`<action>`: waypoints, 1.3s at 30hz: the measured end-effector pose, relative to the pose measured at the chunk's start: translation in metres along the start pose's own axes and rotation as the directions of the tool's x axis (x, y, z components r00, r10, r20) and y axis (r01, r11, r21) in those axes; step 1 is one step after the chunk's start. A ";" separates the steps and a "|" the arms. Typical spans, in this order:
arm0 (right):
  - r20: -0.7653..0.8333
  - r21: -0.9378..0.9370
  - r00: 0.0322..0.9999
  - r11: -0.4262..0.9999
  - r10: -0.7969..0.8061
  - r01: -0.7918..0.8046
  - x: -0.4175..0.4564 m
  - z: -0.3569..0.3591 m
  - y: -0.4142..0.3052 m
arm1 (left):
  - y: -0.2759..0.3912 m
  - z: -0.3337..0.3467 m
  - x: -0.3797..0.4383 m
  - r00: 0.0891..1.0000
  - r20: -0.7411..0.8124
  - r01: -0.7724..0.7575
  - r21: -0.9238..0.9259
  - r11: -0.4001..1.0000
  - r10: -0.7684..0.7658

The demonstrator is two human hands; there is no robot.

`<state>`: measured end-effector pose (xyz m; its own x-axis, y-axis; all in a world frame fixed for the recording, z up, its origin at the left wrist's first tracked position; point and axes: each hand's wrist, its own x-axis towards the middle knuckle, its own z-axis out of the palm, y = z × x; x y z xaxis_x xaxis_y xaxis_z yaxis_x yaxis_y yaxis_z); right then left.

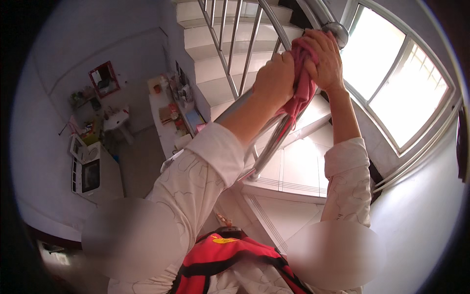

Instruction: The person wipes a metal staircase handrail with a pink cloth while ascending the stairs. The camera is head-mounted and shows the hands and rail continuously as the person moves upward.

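A crumpled pink cloth (303, 88) lies against the stainless steel handrail (240, 104) of a staircase, high in the view. My left hand (275, 79) is closed around the cloth and rail from the left side. On the right, my right hand (326, 60) grips the cloth's upper part, fingers bent over it, just below a round metal ball (336, 35) on the railing. The cloth's lower end hangs past the rail in folds. My palms hide part of the cloth and of the rail.
Pale tiled steps (216, 60) rise behind metal balusters (229, 44); more steps (286, 209) lie below. A bright window (407, 81) is at right, with pipes along the wall. Down left are a cluttered counter (158, 121), a washbasin (116, 120) and a washing machine (97, 172) with its lid raised.
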<state>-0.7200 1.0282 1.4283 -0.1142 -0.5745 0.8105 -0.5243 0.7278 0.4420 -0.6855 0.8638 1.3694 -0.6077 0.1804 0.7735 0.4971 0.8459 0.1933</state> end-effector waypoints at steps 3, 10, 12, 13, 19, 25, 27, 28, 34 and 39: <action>-0.033 -0.036 0.996 0.996 0.086 -0.087 -0.005 0.005 0.002 | 0.006 0.001 0.009 0.998 0.056 0.033 -0.053 0.998 -0.030; -0.146 0.059 0.947 0.958 0.287 -0.281 -0.014 0.023 -0.052 | -0.002 -0.009 -0.023 0.995 0.059 0.077 0.054 0.996 -0.080; -0.156 0.142 0.931 0.940 0.331 -0.310 -0.022 0.025 -0.078 | -0.011 -0.012 -0.043 0.994 0.050 0.086 0.132 0.987 -0.094; -0.117 0.141 0.924 0.927 0.364 -0.348 -0.028 0.024 -0.097 | -0.018 -0.011 -0.056 0.998 0.013 0.064 0.184 0.981 -0.067; -0.032 0.285 0.899 0.866 0.437 -0.411 -0.051 0.035 -0.194 | -0.063 -0.020 -0.137 0.999 -0.026 0.043 0.180 0.983 -0.039; 0.060 0.318 0.974 0.920 0.220 -0.227 -0.058 0.027 -0.181 | -0.073 -0.039 -0.165 0.995 -0.067 -0.072 0.060 0.996 0.076; 0.074 0.250 0.987 0.956 0.142 -0.156 -0.054 0.024 -0.158 | -0.066 -0.034 -0.152 0.997 -0.033 -0.073 -0.024 0.997 0.072; 0.112 0.204 0.987 0.969 0.120 -0.141 -0.048 0.022 -0.147 | -0.063 -0.032 -0.144 0.997 -0.035 -0.072 0.003 0.997 0.072; -0.012 0.140 0.988 0.978 0.155 -0.152 -0.026 0.015 -0.092 | -0.035 -0.013 -0.089 0.995 -0.059 -0.068 0.186 0.980 0.081; -0.073 0.036 0.974 0.977 0.214 -0.212 -0.019 0.017 -0.056 | -0.016 -0.006 -0.049 0.997 -0.045 -0.065 0.111 0.992 0.071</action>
<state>-0.7033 0.9921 1.3818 -0.1618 -0.3767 0.9121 -0.5185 0.8189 0.2463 -0.6600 0.8388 1.3323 -0.5427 0.2170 0.8114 0.4640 0.8827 0.0743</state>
